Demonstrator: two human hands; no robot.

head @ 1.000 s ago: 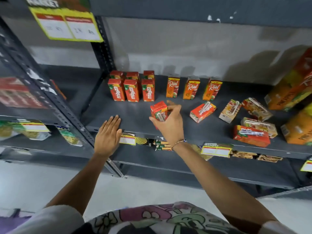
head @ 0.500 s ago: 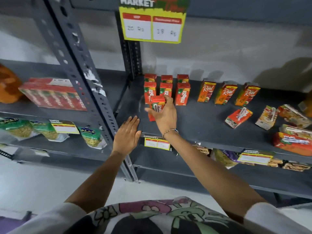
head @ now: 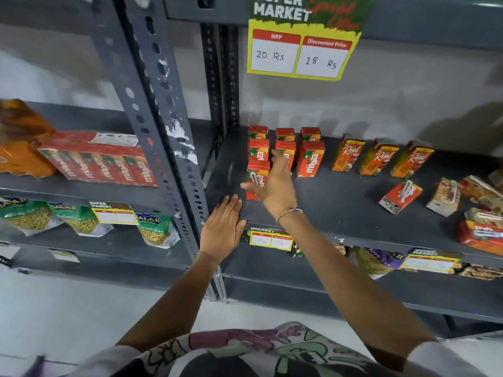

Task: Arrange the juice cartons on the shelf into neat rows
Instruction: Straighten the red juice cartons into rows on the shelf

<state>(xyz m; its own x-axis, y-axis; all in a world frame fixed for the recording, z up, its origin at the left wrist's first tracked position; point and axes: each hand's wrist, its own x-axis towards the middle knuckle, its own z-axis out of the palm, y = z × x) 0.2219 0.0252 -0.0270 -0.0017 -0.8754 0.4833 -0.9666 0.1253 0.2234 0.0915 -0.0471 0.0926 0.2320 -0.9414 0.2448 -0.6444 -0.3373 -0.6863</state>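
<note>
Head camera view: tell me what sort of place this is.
Most likely a supermarket aisle. A "Super Market" price sign lists an MRP and a discounted price, grey slotted metal shelving carries price tags on its edges, and stock is grouped by brand: Maaza juice cartons, snack bags.

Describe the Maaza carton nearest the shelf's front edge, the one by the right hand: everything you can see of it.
The front Maaza carton is a small red box, cardboard by its look, with a white logo, green and orange print, and a straw stuck to its face. It stands upright on the grey shelf, leading the left column directly ahead of another Maaza carton. The right hand is spread open against its right side, thumb across its lower front. The left hand rests flat on the shelf edge, apart from it.
</note>
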